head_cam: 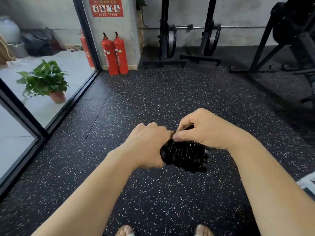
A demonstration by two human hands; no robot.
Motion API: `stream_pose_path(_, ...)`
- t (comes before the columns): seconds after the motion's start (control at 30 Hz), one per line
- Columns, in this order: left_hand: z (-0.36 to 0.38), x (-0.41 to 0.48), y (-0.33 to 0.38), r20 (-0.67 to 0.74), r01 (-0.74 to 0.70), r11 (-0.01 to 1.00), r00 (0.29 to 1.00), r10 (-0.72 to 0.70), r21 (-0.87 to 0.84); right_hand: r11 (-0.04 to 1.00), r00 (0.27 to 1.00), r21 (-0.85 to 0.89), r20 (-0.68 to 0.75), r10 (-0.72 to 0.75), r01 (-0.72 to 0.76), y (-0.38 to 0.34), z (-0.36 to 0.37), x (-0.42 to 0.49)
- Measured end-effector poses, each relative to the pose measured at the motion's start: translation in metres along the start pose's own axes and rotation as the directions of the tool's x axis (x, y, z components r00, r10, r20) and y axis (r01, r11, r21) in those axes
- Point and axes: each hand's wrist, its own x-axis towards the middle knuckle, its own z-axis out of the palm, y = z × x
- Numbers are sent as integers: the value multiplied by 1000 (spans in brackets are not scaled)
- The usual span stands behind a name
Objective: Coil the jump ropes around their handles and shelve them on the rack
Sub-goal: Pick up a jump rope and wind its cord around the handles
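So the person has both hands close together, straight ahead at 12 o'clock, over the black speckled rubber floor (153, 92). The left hand (148, 143) is wrapped round the left end of a black jump rope (185, 155) wound into a fat coil. The right hand (204, 132) pinches it on top. Two red fire extinguishers (115, 53) stand at 11 o'clock, a leafy green potted plant (45, 79) at 10.

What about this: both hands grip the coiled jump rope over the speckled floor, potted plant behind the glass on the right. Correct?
No. The head view shows the potted plant behind the glass on the left, not the right. The left hand and right hand do grip the coiled jump rope over the speckled floor.
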Motion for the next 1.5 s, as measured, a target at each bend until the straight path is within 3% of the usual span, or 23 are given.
stream_pose_path(0.1,-6,-5,4,63,-71,992,995,78,-103,965,999,263,29,-19,11,14,-5,4)
stream_pose_path(0.17,-10,-9,7,117,-40,964,990,73,-261,925,997,378,80,-17,-14,21,-4,4)
stream_pose_path(0.3,-19,-16,5,193,76,710,978,86,-700,851,987,519,163,1,-87,28,-3,9)
stream_pose_path(0.4,-17,-18,4,171,98,664,984,47,-742,851,980,508,193,37,-132,32,4,15)
stream_pose_path(0.43,-16,-18,4,167,106,654,985,31,-749,813,983,564,179,47,-141,43,11,19)
stream_pose_path(0.53,-16,-19,-1,171,168,542,984,-44,-823,467,970,860,119,210,-206,45,25,22)
stream_pose_path(0.57,-16,-18,-3,160,181,496,983,-86,-849,427,971,878,151,187,-218,46,27,24)
stream_pose_path(0.67,-13,-15,-10,117,202,398,967,-228,-895,530,958,804,279,63,-270,35,33,26)
stream_pose_path(0.73,-12,-16,-12,94,194,346,954,-285,-918,553,948,779,312,67,-296,31,36,28)
stream_pose_path(0.87,-15,-16,-12,64,121,180,954,-292,-976,521,946,793,309,101,-315,24,43,29)
stream_pose_path(0.97,-15,-15,-15,108,111,-7,945,-310,-994,526,945,789,309,105,-317,19,45,29)
stream_pose_path(1.1,-15,-15,-16,170,123,-165,936,-310,-979,557,945,765,299,136,-322,16,47,29)
stream_pose_path(1.2,-17,-14,-18,218,130,-279,924,-315,-952,617,962,740,165,219,-267,14,49,31)
stream_pose_path(1.37,-20,-12,-19,319,163,-463,904,-283,-871,582,962,812,-131,240,-35,5,46,23)
stream_pose_path(1.5,-22,-10,-19,366,162,-551,887,-282,-819,704,932,704,-309,189,90,-3,49,12)
